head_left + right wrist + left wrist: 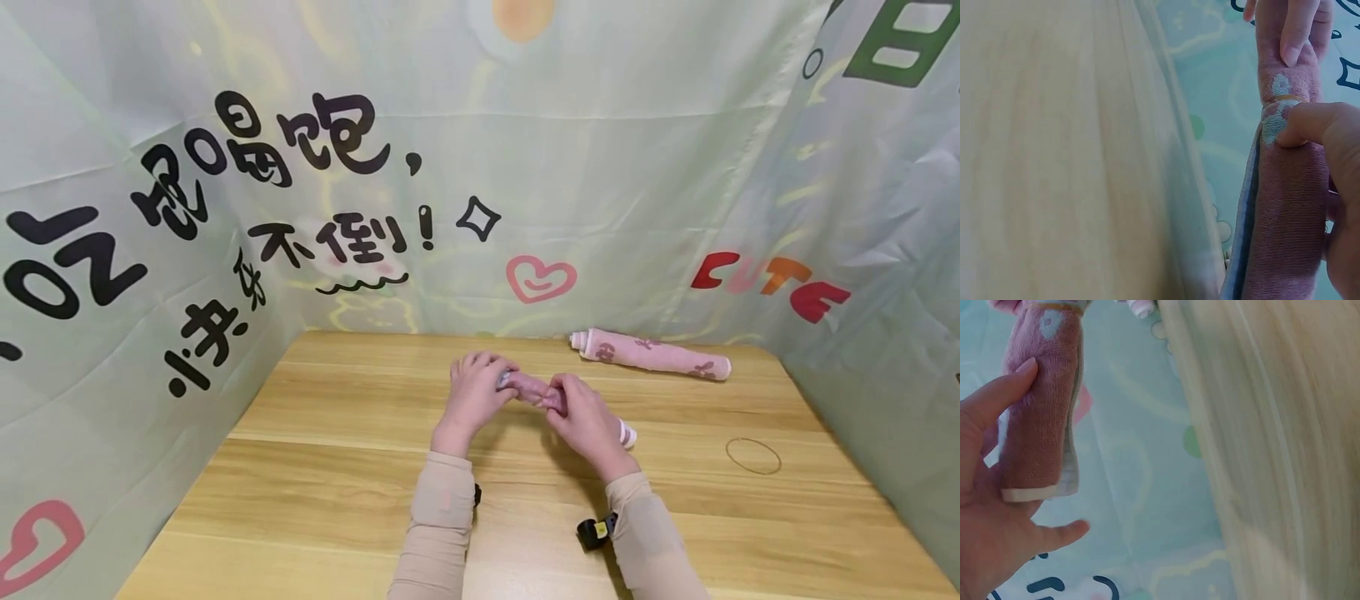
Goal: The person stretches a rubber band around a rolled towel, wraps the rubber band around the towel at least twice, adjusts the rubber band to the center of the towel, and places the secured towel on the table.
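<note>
A rolled pink towel (pixel 528 388) is held above the table between both hands. My left hand (pixel 477 393) grips it near one end; in the left wrist view the thumb lies along the towel (pixel 1044 419), with some fingers behind it and one stretched out. Around the towel's middle sits a tan rubber band (pixel 1287 97), drawing the cloth in slightly. Just beside that band, my right hand (pixel 588 423) holds the roll with its thumb pressed on a pale blue patch. Part of the roll is hidden by the right hand, and its white end shows past it.
Another rolled pink towel (pixel 656 357) with darker figures lies at the back right of the wooden table (pixel 315 467). A loose rubber band (pixel 753 456) lies on the right side. Printed cloth walls (pixel 637 183) stand around the table's back and sides.
</note>
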`<state>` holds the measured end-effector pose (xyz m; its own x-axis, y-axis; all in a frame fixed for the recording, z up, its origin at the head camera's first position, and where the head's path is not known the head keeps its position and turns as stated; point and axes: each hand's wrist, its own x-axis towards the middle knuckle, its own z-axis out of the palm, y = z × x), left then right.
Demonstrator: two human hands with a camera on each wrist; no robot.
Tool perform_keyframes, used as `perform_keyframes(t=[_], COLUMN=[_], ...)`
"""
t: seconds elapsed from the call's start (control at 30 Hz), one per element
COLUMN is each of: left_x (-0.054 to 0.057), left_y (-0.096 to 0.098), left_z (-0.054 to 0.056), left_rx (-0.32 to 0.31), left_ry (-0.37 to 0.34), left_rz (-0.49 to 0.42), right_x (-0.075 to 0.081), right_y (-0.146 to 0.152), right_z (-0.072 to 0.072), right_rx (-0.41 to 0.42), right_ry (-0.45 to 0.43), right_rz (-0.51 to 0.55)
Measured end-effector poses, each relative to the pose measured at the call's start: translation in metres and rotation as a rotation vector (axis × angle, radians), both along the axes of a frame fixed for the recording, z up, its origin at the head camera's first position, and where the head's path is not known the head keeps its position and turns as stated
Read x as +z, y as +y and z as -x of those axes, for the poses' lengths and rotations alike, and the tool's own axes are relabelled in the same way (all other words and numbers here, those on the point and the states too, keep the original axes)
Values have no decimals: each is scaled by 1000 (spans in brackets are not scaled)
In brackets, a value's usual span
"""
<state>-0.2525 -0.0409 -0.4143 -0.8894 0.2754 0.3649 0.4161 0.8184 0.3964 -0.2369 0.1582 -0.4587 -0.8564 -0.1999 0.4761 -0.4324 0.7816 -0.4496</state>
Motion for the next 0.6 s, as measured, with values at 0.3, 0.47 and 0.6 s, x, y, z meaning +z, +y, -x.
perform_keyframes(t=[0.3,0.47,0.6], left_x=[-3,-6,-7], left_y=[12,14,14], left_z=[-3,-3,-2], left_rx=[-31,-57,-66], left_ry=[161,147,109], left_rz=[63,77,87], right_x=[1,3,5], right_y=[5,11,13], right_z=[1,1,1], right_rx=[-2,-14,15], right_ry=[-95,-188,-237], right_rz=[113,185,247])
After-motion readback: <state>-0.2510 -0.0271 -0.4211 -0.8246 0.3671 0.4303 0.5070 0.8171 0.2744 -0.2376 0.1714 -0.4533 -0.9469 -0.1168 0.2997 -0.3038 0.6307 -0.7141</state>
